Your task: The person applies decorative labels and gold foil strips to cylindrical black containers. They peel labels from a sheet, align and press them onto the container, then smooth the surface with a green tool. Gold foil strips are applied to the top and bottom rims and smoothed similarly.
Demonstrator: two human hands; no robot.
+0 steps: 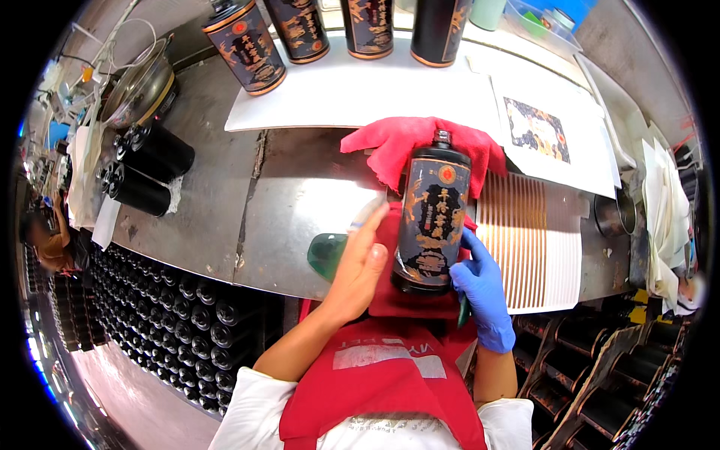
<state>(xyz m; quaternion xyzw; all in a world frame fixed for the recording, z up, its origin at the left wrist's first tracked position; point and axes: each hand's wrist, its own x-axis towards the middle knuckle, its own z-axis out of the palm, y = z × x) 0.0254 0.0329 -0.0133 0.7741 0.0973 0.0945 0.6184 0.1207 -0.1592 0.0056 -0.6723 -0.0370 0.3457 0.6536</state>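
A black bottle (433, 217) with a dark label and orange decoration lies on a red cloth (420, 135), its neck pointing away from me. My right hand (484, 289), in a blue glove, closes on its lower right side, thumb against the edge. Below that palm the edge of a green piece (463, 309) shows; its rest is hidden. Along the bottle's left side, my bare left hand (361, 266) has its fingers stretched out and holds nothing visible. Close by that hand, a flat dark green piece (326, 255) lies on the metal table (289, 217).
Several labelled bottles (251, 52) stand on a white board (337, 97) at the back. Two black bottles (139, 187) lie at left, near a metal pan (142, 82). A sheet of gold strips (529, 240) is at right. Racks of black bottles (180, 322) flank me below.
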